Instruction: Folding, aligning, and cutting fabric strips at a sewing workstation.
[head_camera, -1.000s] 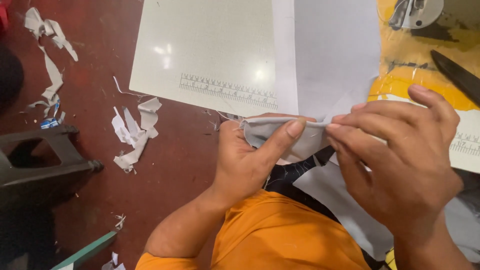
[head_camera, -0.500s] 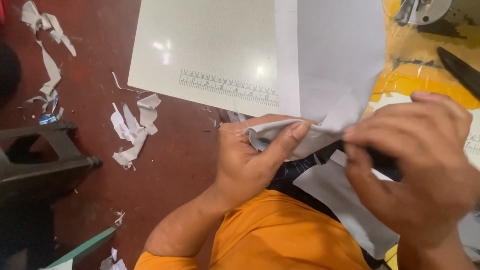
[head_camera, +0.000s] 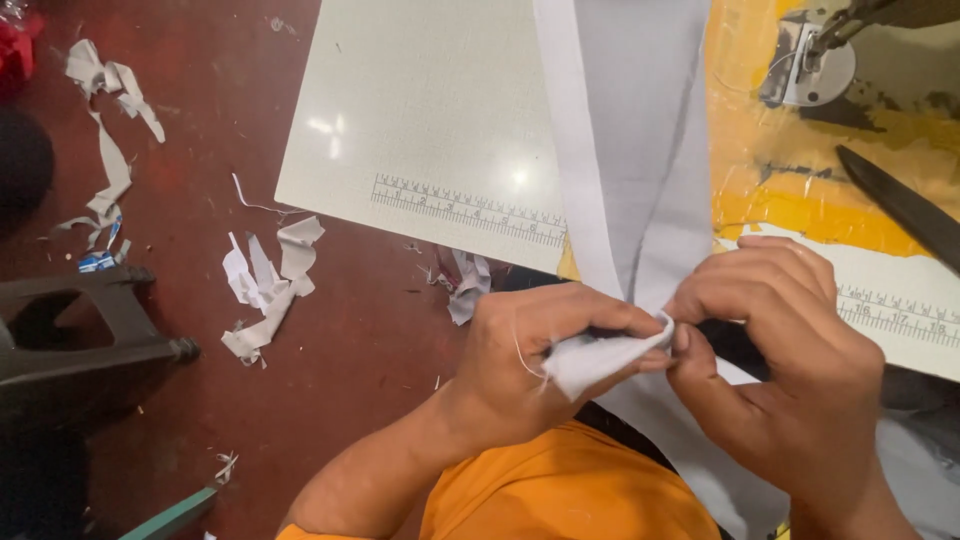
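Left hand (head_camera: 535, 365), right hand (head_camera: 775, 345), pinching grey fabric (head_camera: 640, 150)

left hand (head_camera: 530, 365) fisted, right hand (head_camera: 775, 345) curled, fingertips meeting

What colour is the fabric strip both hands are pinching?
Pale grey fabric strip, pinched by left hand and right hand; head view.
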